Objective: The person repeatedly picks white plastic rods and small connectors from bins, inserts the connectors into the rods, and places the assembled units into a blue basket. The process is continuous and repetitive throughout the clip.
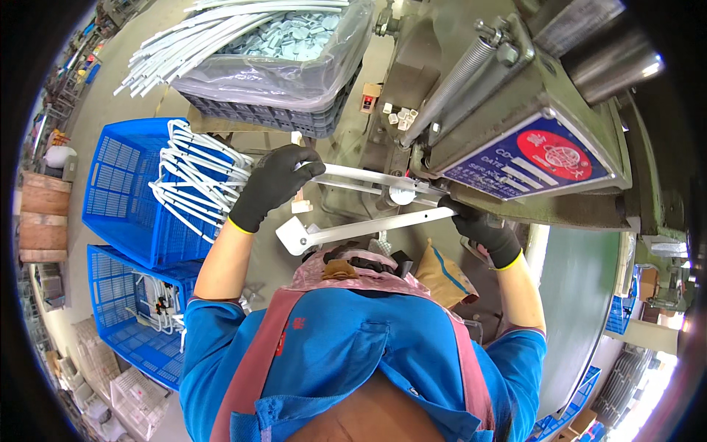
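My left hand (276, 184), in a black glove, is closed round the left end of a white metal bar frame (361, 174). The frame stretches to the right, under the head of a machine (537, 140). My right hand (482, 234), gloved alike, is closed at the frame's right end beside the machine; its fingertips are partly hidden. A second white bar (383, 225) slants nearer to me from the right hand, with a white angled plate (293, 236) at its left end. Below the machine, a pale round part (402, 196) shows between the bars.
Left stands a blue crate (121, 195) with bent white tube frames (195, 173) at its edge; another blue crate (121, 324) is nearer. A grey crate (317, 121) holds white tubes and small grey parts. Small white blocks (403, 116) lie beside the machine. A green surface (582, 295) is at right.
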The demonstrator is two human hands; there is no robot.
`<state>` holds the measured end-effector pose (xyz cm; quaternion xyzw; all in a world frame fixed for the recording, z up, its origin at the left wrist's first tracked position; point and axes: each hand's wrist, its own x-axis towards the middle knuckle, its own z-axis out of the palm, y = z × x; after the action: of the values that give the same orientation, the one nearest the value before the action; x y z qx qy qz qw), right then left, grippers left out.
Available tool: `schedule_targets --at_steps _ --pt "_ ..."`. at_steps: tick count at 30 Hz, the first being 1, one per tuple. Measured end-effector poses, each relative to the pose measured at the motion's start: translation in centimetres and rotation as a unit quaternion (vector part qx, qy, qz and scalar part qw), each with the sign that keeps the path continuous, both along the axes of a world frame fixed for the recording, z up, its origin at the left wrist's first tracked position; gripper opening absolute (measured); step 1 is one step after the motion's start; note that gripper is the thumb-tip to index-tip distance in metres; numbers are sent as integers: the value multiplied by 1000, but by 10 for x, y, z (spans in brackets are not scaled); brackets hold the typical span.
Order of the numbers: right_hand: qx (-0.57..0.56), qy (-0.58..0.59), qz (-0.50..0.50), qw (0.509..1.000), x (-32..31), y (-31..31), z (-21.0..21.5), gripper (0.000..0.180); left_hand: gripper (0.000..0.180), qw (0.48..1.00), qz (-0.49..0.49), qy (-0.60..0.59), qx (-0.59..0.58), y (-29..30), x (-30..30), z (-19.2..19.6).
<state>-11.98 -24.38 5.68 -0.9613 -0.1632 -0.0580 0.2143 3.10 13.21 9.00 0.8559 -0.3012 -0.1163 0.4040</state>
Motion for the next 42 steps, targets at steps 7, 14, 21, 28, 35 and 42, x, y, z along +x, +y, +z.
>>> schedule_targets --at_steps 7,14,21,28,35,42 --pt "-231 -122 19 965 1 9 -4 32 21 1000 20 -7 -17 -1 5 8" --pt "-7 -124 14 992 0 19 9 30 19 999 17 -21 16 -3 1 13" --pt "-41 -141 7 989 2 11 -15 25 21 999 35 13 14 -1 5 -9" --pt "-203 -106 29 973 -9 -8 -39 24 22 999 9 31 -18 1 16 -47" --pt "-173 -156 -85 969 -64 3 16 27 18 972 24 221 -75 6 15 -57" --pt "28 -2 -166 986 -71 32 62 23 20 986 56 147 -54 5 5 -63"
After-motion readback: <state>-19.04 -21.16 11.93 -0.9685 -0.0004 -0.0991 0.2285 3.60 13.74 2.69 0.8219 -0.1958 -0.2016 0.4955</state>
